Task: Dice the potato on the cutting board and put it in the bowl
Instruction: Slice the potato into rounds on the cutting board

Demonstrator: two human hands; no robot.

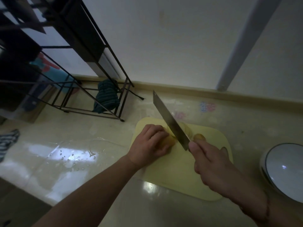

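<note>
Potato [170,141] lies under left hand [150,143]'s curled grip; right hand [211,166] grasps knife [170,121], tip pointing away-left.

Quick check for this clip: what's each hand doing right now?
Left hand: fingers curled over the potato, holding it on the cutting board.
Right hand: gripping the knife by its handle.

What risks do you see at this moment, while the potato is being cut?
1. The left hand holds the potato right beside the knife blade; a slip might cut the fingers.
2. The countertop looks wet beside the cutting board, so the board might slide.
3. The bowl sits near the right forearm and could get bumped.
</note>
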